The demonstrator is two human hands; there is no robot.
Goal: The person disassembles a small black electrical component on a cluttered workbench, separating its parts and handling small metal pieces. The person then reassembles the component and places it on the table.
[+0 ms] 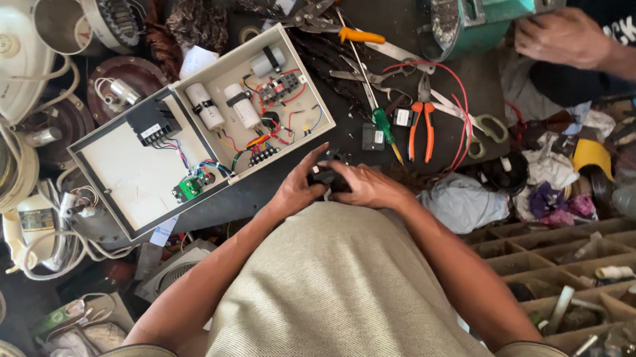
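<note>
Both hands meet over the dark table [389, 12]: the left hand [299, 188] and right hand [370, 186] have their fingers closed around a small black part [324, 176]. It sits just beside the open electrical control box [252, 103], with orange-handled pliers [422, 119] near.

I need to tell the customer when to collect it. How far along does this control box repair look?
Done: the control box lies open, lid swung aside, its capacitors and wiring exposed. In hand: the left hand and right hand together hold a small black part just outside the box. Left: the box is not closed, and the pliers and green screwdriver lie out on the bench, so it looks mid-job.
</note>
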